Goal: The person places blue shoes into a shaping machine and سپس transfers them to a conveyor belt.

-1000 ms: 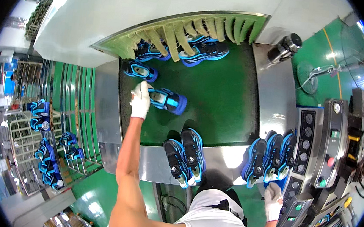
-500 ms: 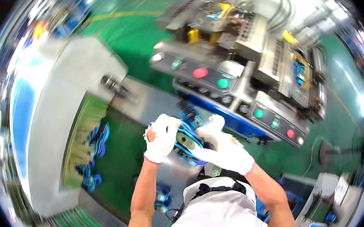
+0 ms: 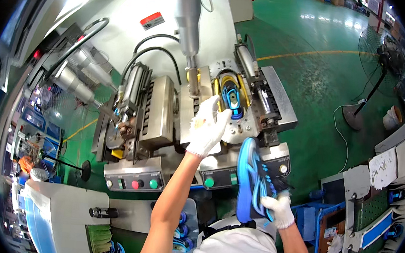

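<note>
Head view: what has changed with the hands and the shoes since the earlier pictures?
The left hand left the conveyor shoe and now reaches onto the press machine, beside a shoe seated there. The right hand took a blue shoe in its grip. Both white gloves stayed on.

Reaching far forward with the left arm, bare forearm stretched almost straight up from the lower edge, elbow barely bent. Wearing a white knit glove on the left hand (image 3: 209, 126), wrist slightly cocked, fingers spread loosely and pointing up and to the right, palm turned down, not clenching. Keeping the right arm tucked low and close to the torso, forearm angling up from the lower right. Curling the gloved right hand (image 3: 276, 207) tight, fingers wrapped in a firm grip, knuckles facing up
</note>
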`<action>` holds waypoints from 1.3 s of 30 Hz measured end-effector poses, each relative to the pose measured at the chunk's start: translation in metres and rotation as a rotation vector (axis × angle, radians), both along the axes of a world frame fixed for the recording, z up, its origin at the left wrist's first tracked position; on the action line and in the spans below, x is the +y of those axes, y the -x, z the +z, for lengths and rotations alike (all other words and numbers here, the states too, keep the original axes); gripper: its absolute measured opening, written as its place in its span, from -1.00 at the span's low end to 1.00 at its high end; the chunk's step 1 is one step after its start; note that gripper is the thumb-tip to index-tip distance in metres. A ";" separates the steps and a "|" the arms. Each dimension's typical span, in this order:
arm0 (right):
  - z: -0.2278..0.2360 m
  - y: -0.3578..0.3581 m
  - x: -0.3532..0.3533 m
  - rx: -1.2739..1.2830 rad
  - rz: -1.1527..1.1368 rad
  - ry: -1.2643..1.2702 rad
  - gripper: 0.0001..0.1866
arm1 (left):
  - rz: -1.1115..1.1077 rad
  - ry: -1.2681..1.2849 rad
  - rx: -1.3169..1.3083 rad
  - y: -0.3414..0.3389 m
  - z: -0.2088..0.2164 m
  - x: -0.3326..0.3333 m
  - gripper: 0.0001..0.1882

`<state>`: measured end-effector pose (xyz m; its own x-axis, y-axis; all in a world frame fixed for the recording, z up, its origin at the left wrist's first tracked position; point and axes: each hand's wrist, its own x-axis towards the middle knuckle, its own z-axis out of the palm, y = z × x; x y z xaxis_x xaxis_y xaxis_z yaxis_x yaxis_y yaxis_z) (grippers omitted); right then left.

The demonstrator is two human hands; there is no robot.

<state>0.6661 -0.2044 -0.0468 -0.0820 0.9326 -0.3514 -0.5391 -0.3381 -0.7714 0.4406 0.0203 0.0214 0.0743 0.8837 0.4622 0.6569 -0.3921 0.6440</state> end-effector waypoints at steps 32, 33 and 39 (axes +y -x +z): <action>-0.081 0.128 0.472 -1.642 0.436 -0.434 -0.44 | 0.706 0.833 -0.307 0.141 -0.035 -0.306 -0.29; -0.124 0.127 0.480 -1.566 0.107 -0.519 -0.52 | 0.766 0.886 -0.273 0.141 -0.037 -0.330 -0.22; -0.114 0.089 0.489 -1.735 0.581 -0.420 -0.44 | 1.537 1.085 -0.470 0.101 -0.075 -0.460 -0.10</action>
<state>0.5768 0.2849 -0.1604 -0.2287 0.9593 -0.1655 0.9286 0.1640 -0.3329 0.3391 -0.4400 -0.0540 -0.8687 -0.0586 -0.4919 -0.2735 0.8845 0.3778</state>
